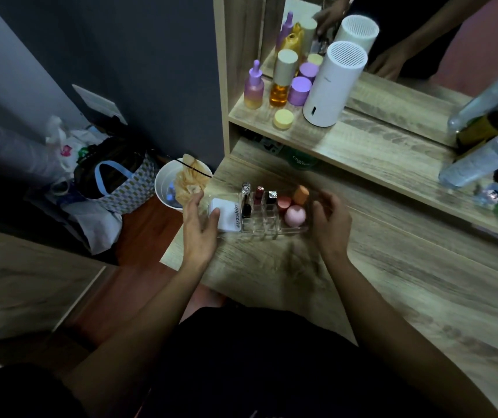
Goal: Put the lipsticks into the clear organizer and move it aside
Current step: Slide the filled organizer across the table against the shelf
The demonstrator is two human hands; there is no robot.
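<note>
Surface: wood-grain vanity top (392, 282), dim light, with a raised shelf (362, 146) and a mirror behind it.
Organizer: the clear organizer (271, 227) sits near the table's left corner, close to the left edge and set back from the front edge.
Lipsticks: three lipsticks (259, 196) stand upright in the back row of slots — a clear-capped one, a red one and a dark one; the front slots look empty.
Other contents: a white compact (226, 217) lies in the left compartment; a pink sponge (295, 215) and an orange sponge (301, 194) fill the right one.
Left hand: the left hand (199, 227) is spread open against the organizer's left end, fingertips on the compact; whether it grips anything cannot be told.
Right hand: the right hand (330, 221) is curled loosely at the organizer's right end, fingers parted, holding nothing that shows.
Open room: bare wood stretches to the right and toward the front of the organizer.
Shelf: purple bottles, a yellow jar (284, 119) and a white cylinder (333, 86) stand at its left end.
Floor: past the table's left edge, a white bin (163, 188) and a checked bag (127, 188) — both well below the top.
</note>
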